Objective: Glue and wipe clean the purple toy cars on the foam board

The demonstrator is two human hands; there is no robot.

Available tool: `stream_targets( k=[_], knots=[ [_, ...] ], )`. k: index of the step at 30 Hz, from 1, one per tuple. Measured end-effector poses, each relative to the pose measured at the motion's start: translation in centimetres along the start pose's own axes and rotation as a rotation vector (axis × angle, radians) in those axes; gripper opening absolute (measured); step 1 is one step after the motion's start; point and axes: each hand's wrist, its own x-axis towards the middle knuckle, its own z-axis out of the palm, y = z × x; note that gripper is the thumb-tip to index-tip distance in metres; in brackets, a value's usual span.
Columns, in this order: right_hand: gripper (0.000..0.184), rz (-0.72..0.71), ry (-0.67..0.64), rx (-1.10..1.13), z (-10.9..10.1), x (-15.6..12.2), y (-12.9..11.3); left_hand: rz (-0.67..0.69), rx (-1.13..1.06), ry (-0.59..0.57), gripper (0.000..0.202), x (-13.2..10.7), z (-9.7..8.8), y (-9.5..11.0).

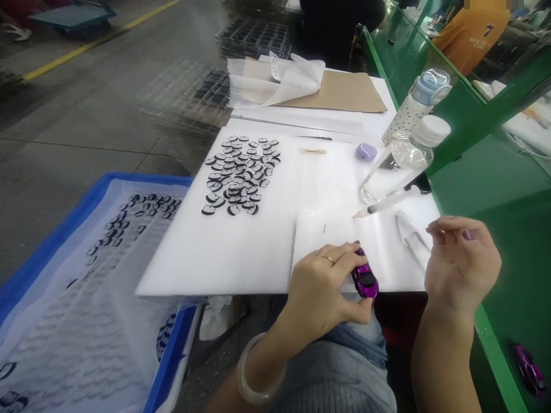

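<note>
My left hand (pixel 321 289) is closed round a small purple toy car (pixel 365 280) at the near edge of the white foam board (pixel 224 252). A gold ring sits on one finger and a pale bangle (pixel 258 373) on the wrist. My right hand (pixel 460 261) hovers just right of the car, fingers curled in a pinch; what it holds, if anything, is too small to make out. A syringe-like applicator (pixel 390 202) lies on the board ahead of it, beside a crumpled white wipe (pixel 411 235).
Several small black-and-white parts (pixel 241 175) lie spread on the board; more fill a blue crate (pixel 86 287) at left. Two bottles (pixel 400 158) (pixel 419 103), a lilac case (pixel 366 151), cardboard (pixel 344 92), a green bench (pixel 508 241) with another purple car (pixel 531 370), and a person in orange (pixel 473 31) behind.
</note>
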Motion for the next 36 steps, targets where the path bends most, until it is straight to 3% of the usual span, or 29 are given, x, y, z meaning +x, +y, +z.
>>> stream_targets(
  k=[3,7,11,14,19,23,29,33,36],
  knots=[
    [0.010,0.006,0.007,-0.100,-2.0,0.6,0.9,0.011,0.007,-0.021,0.040,0.0,-0.1,-0.1],
    [0.016,0.062,-0.072,-0.474,-3.7,3.1,2.1,-0.008,0.081,-0.067,0.042,0.1,-0.4,-0.1],
    [0.025,0.065,-0.257,-0.890,-4.1,5.8,4.2,0.016,0.157,-0.107,0.047,0.1,-0.5,-0.2],
    [0.030,-0.004,-0.337,-1.032,-3.4,6.4,5.6,0.023,0.150,-0.111,0.045,0.0,-0.5,-0.3],
    [0.026,-0.069,-0.317,-0.928,-3.6,5.6,5.1,-0.003,0.130,-0.054,0.040,-0.1,-0.4,-0.4],
    [0.018,0.145,-0.163,-0.680,-4.8,5.5,3.9,-0.016,0.102,-0.016,0.052,-0.2,-0.4,-0.4],
    [0.039,0.310,-0.237,-0.619,-6.4,5.2,4.3,-0.020,0.082,-0.012,0.053,-0.1,-0.5,-0.2],
    [0.034,0.235,-0.070,-0.470,-6.4,7.0,4.8,-0.009,0.075,0.001,0.054,-0.1,-0.4,-0.1],
    [0.042,0.149,0.034,-0.350,-4.9,9.6,5.0,-0.013,0.083,0.010,0.054,-0.1,-0.4,-0.1]
  ],
)
